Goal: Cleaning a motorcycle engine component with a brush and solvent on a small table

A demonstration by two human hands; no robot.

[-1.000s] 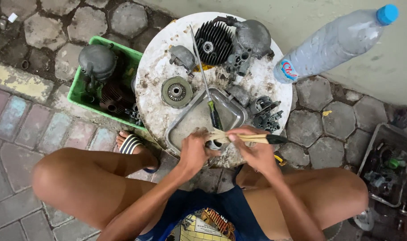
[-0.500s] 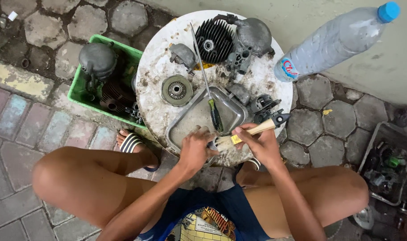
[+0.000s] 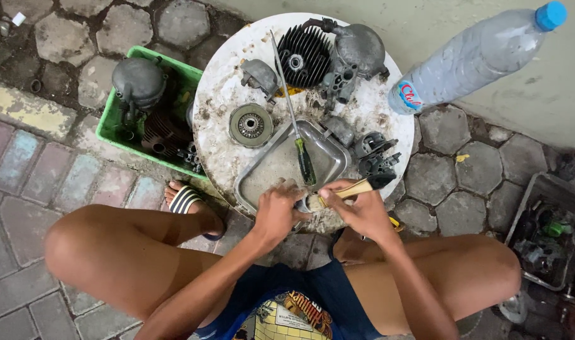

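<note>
My left hand (image 3: 276, 211) grips a small metal part (image 3: 302, 203) at the near rim of a metal tray (image 3: 272, 165) on a round white table (image 3: 215, 101). My right hand (image 3: 360, 211) holds a paintbrush (image 3: 350, 189) by its wooden handle, bristles pressed against that part. A long screwdriver (image 3: 294, 129) with a green and black handle lies across the tray.
On the table lie a finned cylinder head (image 3: 302, 58), a round clutch disc (image 3: 250, 125), a crankcase piece (image 3: 358, 45) and carburettor parts (image 3: 375, 157). A green crate (image 3: 120, 129) of engine parts stands left, a plastic bottle (image 3: 473, 58) right, a grey parts tray (image 3: 546, 226) far right.
The brush has swung in my right hand: handle lying level to the right, then tilted up to the right, now lower and drawn closer. My left hand stays on the part.
</note>
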